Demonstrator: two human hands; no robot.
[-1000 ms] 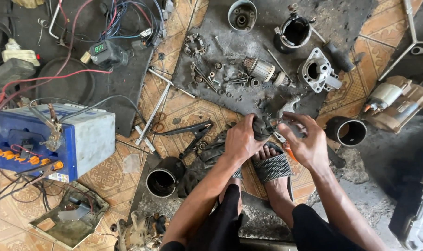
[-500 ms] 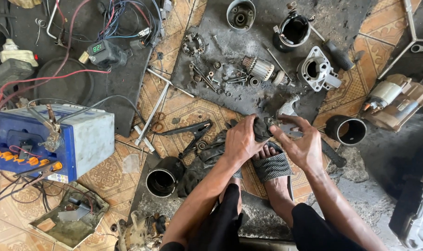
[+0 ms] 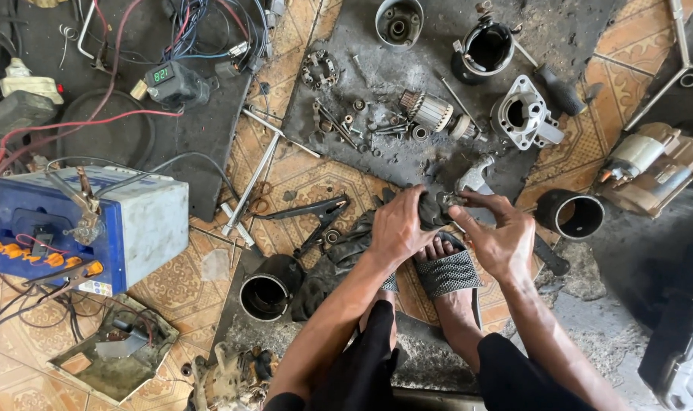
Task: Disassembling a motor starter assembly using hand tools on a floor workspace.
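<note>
Grease-black metal fills my view: both hands meet over a small dark part (image 3: 440, 204) held just above a sandalled foot (image 3: 447, 268) on the tiled floor (image 3: 202, 274). My left hand (image 3: 396, 226) is wrapped around the part's near end, fingers curled shut on it; my right hand (image 3: 501, 234) pinches its other end between thumb and fingertips, the rest of the fingers spread. The part is too grimy and too covered for me to read its shape well, but what shows runs roughly left to right between the two hands. Just beyond it lies a bent silver lever (image 3: 474, 176) on a dark mat (image 3: 430, 156) strewn with bolts, a ribbed armature (image 3: 426, 111) and a pale cast housing (image 3: 523, 118). A black cylindrical casing (image 3: 571, 214) lies on its side to my right, its open end towards me, another (image 3: 268, 288) to my left. Far left sits a blue-and-white battery (image 3: 95, 228) with clamps and red leads.
</note>
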